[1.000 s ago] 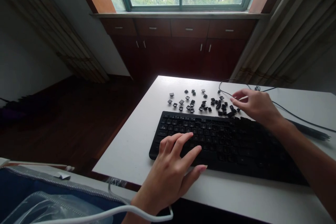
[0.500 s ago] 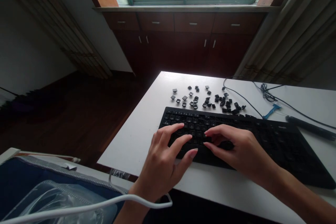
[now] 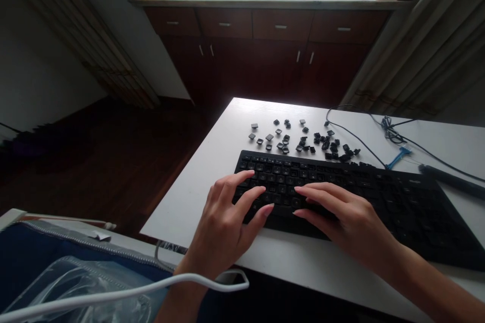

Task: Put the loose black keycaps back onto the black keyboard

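A black keyboard [image 3: 288, 171] lies across the white table, some of its key positions without caps. My left hand [image 3: 227, 212] rests over its left end, fingers spread and thumb apart, holding nothing. Over the middle of the keys is my right hand [image 3: 344, 212], its fingers stretched forward and the thumb lower down, with a gap between their tips. No keycap shows between them. Behind the keyboard lie several loose black keycaps [image 3: 269, 137], some upside down, with a denser heap [image 3: 326, 144] toward the right.
A blue tool [image 3: 398, 157] like a razor and a black bar [image 3: 452, 180] lie behind the keyboard's right part. A black cable [image 3: 352, 136] loops at the back. In front at left are a white cord [image 3: 132, 290] and a blue zippered bag [image 3: 34, 257].
My left hand has drawn back slightly to the left. The fingertips of my right hand have spread apart a little over the keys. The view has tilted slightly.
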The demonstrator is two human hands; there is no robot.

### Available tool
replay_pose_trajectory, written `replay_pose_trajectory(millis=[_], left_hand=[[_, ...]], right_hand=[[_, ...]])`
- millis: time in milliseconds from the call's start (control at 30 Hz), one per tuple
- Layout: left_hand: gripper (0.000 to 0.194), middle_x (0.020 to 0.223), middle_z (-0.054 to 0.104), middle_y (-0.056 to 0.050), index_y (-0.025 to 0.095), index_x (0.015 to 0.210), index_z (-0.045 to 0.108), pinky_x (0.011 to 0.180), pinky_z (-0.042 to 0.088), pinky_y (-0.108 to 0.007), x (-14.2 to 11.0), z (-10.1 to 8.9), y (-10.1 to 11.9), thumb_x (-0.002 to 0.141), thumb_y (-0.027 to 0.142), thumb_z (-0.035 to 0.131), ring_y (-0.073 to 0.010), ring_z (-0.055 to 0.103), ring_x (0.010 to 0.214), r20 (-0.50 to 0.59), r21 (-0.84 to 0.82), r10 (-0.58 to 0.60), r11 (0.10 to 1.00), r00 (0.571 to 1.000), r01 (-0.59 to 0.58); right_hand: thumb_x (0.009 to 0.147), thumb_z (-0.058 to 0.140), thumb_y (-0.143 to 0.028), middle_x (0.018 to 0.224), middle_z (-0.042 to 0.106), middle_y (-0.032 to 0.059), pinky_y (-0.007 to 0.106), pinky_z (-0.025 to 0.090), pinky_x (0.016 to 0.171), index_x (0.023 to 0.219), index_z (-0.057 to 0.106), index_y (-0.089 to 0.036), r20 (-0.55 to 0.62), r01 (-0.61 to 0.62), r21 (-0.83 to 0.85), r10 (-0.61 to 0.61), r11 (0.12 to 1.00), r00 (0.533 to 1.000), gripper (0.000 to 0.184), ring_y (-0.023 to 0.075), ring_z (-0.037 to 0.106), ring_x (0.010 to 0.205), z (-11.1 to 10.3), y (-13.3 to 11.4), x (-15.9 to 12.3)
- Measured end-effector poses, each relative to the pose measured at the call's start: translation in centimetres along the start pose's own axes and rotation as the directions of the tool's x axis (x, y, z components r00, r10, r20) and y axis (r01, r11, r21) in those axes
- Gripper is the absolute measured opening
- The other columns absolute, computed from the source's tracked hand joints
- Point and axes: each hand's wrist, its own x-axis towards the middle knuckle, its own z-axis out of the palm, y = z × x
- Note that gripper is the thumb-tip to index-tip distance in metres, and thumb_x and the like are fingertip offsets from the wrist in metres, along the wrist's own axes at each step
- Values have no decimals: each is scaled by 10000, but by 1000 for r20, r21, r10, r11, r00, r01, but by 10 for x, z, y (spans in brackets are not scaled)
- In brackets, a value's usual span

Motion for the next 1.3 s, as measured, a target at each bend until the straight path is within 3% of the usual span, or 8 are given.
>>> replay_pose_trajectory(millis=[233, 400, 600, 767, 967, 1300], left_hand=[[291, 1362, 506, -121, 214, 1198, 631, 1041, 488, -472, -1, 0, 0, 912, 262, 660, -282, 503, 1247, 7, -5, -4, 1000, 1000, 4], [293, 1369, 503, -116, 209, 1200, 634, 1055, 477, -466, 0, 0, 0, 912, 255, 662, -279, 495, 1258, 15, -14, -14, 1000, 1000, 15], [279, 1376, 509, -105, 241, 1230, 619, 1050, 465, -492, 0, 4, -1, 953, 237, 587, -279, 494, 1250, -11, 37, -89, 995, 996, 90], [339, 1425, 456, -127, 238, 1319, 547, 1084, 431, -533, 0, 11, -5, 982, 252, 516, -302, 440, 1316, -12, 62, -173, 983, 985, 173], [375, 1465, 406, -136, 227, 1374, 487, 1121, 400, -561, -2, 14, -8, 1004, 280, 459, -309, 381, 1372, 31, 69, -218, 974, 976, 215], [374, 1454, 425, -136, 230, 1376, 486, 1092, 403, -568, -2, 18, -11, 1010, 289, 440, -311, 397, 1356, 35, 112, -209, 973, 977, 204]], right_hand=[[932, 614, -174, 1064, 682, 71, 327, 588, 773, 1145, 703, -255, 17, 29, -41, -29, 999, 999, 245, 193, 671, 923, 0, 0, -2], [937, 621, -192, 1080, 662, 73, 320, 565, 776, 1164, 664, -256, 64, 35, -30, -33, 999, 997, 239, 183, 646, 924, -5, -4, 2], [1028, 442, -295, 1103, 639, 98, 409, 487, 921, 1119, 614, -213, -53, -126, -120, 120, 985, 991, 211, 228, 591, 1012, 7, -10, 50], [1046, 337, -353, 1070, 598, 125, 438, 433, 881, 1141, 610, -188, -9, -157, -346, 164, 925, 986, 333, 262, 533, 965, 35, -7, 80], [1032, 345, -324, 1080, 562, 107, 463, 338, 934, 1216, 555, -230, -8, -146, -423, 157, 894, 988, 294, 270, 480, 1003, 46, -4, 75], [1019, 337, -263, 1144, 563, 132, 481, 257, 998, 1133, 550, -206, -12, -107, -468, 115, 877, 993, 248, 282, 454, 1074, 52, -4, 73]])
